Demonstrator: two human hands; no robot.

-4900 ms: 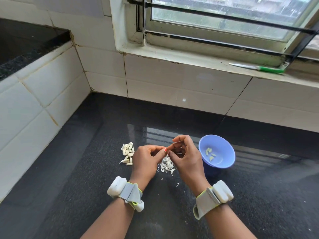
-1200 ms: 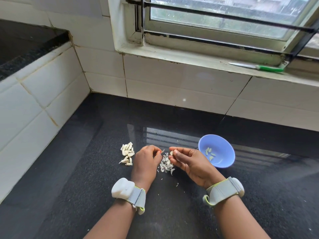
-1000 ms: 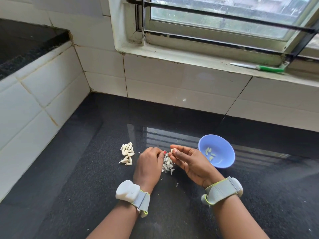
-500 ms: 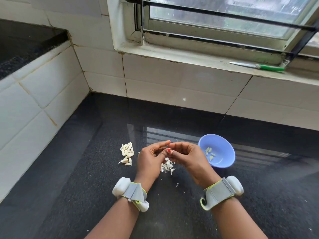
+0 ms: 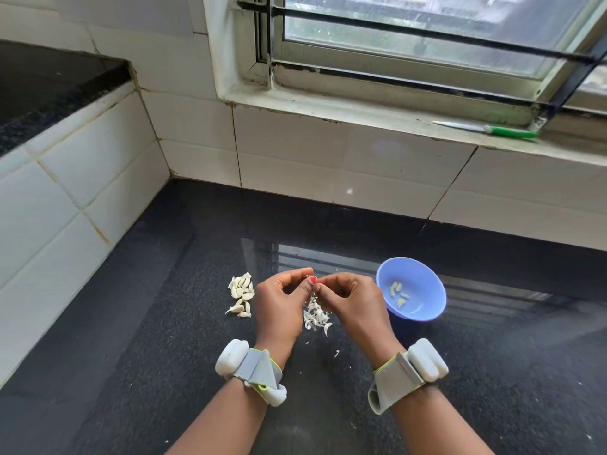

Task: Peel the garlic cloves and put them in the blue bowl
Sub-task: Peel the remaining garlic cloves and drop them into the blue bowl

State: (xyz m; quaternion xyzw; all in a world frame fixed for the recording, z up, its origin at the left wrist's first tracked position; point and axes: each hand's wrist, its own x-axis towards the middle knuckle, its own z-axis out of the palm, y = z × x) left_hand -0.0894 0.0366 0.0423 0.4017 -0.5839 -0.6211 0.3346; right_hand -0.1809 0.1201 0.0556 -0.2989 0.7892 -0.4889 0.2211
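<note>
On the counter: black polished counter (image 5: 164, 323) under a tiled wall; the blue bowl (image 5: 423, 310) serves as landmark.
Blue bowl: sits on the counter with a few peeled cloves (image 5: 398, 294) inside.
Left hand (image 5: 279, 310): raised left of the bowl, fingers curled, fingertips meeting those of the other hand and pinching something small; the clove itself is too hidden to make out.
Right hand (image 5: 353, 305): just left of the bowl, fingers curled, thumb and forefinger pinched against the left fingertips.
Peel scraps (image 5: 316, 316): a small white heap on the counter below the joined fingertips, left of the bowl.
Unpeeled cloves (image 5: 242, 294): a loose pile further left of the bowl, beyond the left hand.
Knife (image 5: 489, 129): green-handled, lying on the window ledge above and behind the bowl.
Wrists: each carries a grey strap with a white unit.
</note>
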